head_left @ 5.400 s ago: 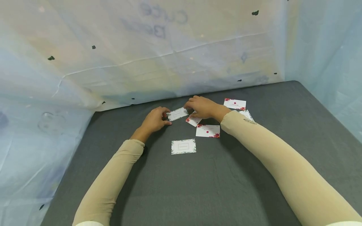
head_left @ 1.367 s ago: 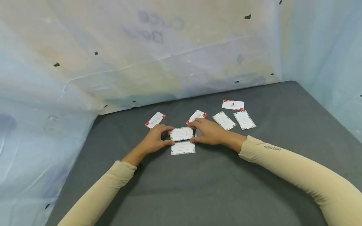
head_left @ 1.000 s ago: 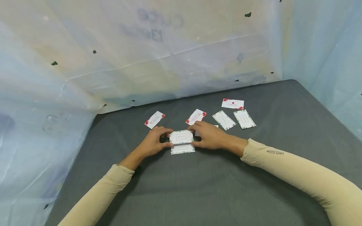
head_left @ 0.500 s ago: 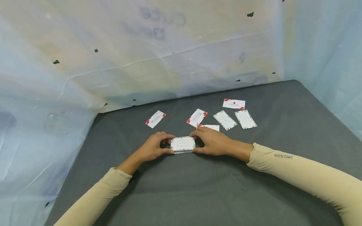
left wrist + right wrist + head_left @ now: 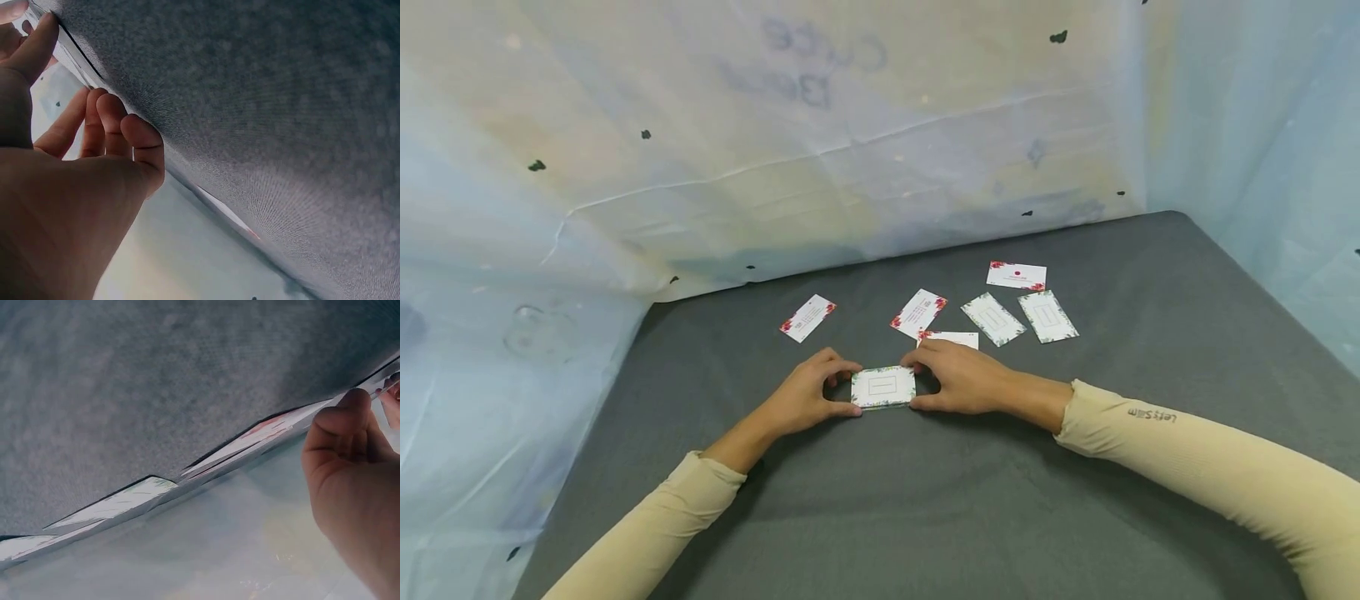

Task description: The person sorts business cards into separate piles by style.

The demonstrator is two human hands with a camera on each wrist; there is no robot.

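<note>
Head view, left to right: the left hand (image 5: pixel 802 398) pinches the left edge of the small white card with a green leafy border (image 5: pixel 883 387), and the right hand (image 5: pixel 962 379) pinches its right edge. A second ago this card was held just above a matching one lying on the dark grey felt tabletop (image 5: pixel 925 500); now it lies squarely over it, so the two appear stacked. Six loose white cards (image 5: pixel 992 317) remain behind.

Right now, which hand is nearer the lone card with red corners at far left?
Left. The left hand lies just below that card, while the right hand sits farther right, past the stack both hands grip.
</note>
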